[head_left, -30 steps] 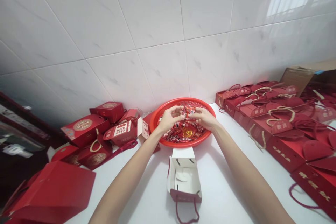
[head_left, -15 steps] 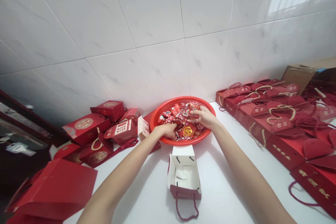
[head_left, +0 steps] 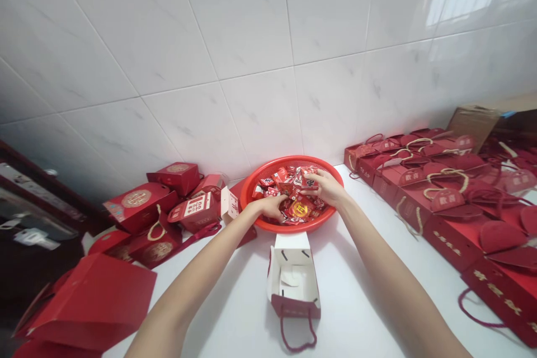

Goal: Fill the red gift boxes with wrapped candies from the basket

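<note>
A red plastic basket (head_left: 250, 179) against the wall holds many red wrapped candies (head_left: 280, 175), among them a round gold-printed packet (head_left: 300, 210). My left hand (head_left: 272, 207) reaches over the basket's near left side, its fingers and thumb apart on the candies. At the right side, my right hand (head_left: 327, 187) pinches a red candy packet (head_left: 309, 177) between thumb and fingers. An open gift box (head_left: 296, 282) with a white inside and a dark red cord handle (head_left: 298, 347) stands between my forearms, in front of the basket.
Rows of closed red gift boxes (head_left: 444, 201) stand along the right. More red boxes (head_left: 138, 201) lie piled at the left, with a large one (head_left: 92, 302) nearer me. A cardboard carton (head_left: 474, 126) is at the far right, and a tiled wall (head_left: 260, 112) rises behind.
My left hand has lifted slightly, and its fingers show more over the candies. My right hand stays at the basket's right side with the candy packet.
</note>
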`<state>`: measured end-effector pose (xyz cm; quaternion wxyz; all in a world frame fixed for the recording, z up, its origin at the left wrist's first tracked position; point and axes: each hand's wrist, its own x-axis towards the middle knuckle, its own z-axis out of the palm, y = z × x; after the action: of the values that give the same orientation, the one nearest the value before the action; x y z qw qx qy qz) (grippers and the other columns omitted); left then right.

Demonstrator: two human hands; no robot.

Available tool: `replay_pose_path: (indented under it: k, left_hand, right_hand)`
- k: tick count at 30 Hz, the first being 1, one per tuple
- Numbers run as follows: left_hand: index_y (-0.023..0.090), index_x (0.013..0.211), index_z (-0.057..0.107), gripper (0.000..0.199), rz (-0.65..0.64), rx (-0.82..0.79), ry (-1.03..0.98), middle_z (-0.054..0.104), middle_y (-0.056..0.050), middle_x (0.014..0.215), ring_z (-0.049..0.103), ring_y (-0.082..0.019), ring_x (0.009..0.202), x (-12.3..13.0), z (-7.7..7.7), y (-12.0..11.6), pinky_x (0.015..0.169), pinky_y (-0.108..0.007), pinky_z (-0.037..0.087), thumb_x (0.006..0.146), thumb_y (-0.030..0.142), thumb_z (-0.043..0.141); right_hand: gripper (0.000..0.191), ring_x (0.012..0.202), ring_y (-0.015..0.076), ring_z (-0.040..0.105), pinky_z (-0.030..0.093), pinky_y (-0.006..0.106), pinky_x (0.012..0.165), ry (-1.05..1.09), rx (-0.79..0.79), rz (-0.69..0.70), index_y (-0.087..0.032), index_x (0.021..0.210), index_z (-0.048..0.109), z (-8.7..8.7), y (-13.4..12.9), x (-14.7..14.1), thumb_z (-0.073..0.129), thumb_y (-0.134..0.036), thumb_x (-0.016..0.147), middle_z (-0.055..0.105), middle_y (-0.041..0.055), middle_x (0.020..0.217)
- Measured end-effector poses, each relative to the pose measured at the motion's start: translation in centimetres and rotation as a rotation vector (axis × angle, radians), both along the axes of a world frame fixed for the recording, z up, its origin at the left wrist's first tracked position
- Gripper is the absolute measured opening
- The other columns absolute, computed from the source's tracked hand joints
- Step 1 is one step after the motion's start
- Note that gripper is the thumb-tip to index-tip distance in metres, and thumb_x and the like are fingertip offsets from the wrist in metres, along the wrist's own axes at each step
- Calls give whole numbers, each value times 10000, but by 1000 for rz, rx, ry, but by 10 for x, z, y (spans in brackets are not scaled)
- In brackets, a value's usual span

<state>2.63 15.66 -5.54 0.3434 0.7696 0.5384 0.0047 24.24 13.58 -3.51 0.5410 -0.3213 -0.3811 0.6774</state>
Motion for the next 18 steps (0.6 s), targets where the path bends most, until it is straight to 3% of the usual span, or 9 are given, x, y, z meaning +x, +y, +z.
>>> replay_pose_path:
  k: [3,4,5,9,11,18]
  left_hand:
    - [150,1121,637,341,11,-26,-33,692,-59,1016,662,-180,864,-1,-2,1,770,-318,549,870,373,692]
    - [142,1070,647,288,18,-35,-46,685,-51,989,656,-175,835,-1,-2,1,755,-329,552,904,377,655]
    - [142,1009,658,257,27,-45,-60,681,-32,930,649,-169,786,-1,-2,0,720,-319,548,884,366,677]
    - [182,791,637,277,77,-55,-157,580,62,622,551,-135,536,0,1,-3,527,-249,451,579,158,814]
    - [188,761,606,268,112,-27,-241,553,71,597,520,-125,498,2,3,-3,508,-246,430,559,131,773]
    - [200,822,515,328,224,184,-636,603,37,821,625,-159,780,6,9,1,737,-281,514,592,218,748]
  right_hand:
    - [122,799,164,612,640,321,609,0,-21,-25,-190,746,668,1,1,0,781,-188,702,635,21,878]
    - [109,813,166,607,641,318,610,3,-25,-37,-192,745,676,1,2,0,778,-193,707,638,24,891]
    - [101,835,169,603,641,314,617,8,-27,-47,-194,744,682,2,2,-1,777,-195,707,644,26,912]
    - [89,944,180,583,641,302,661,32,-18,-69,-200,723,685,1,3,-1,770,-199,698,655,25,996]
    - [88,948,182,582,640,304,664,39,-17,-78,-197,704,677,1,3,-1,764,-203,697,655,22,974]
    - [110,879,187,627,626,306,627,69,-32,-149,-207,738,669,1,5,0,764,-214,683,678,15,926]
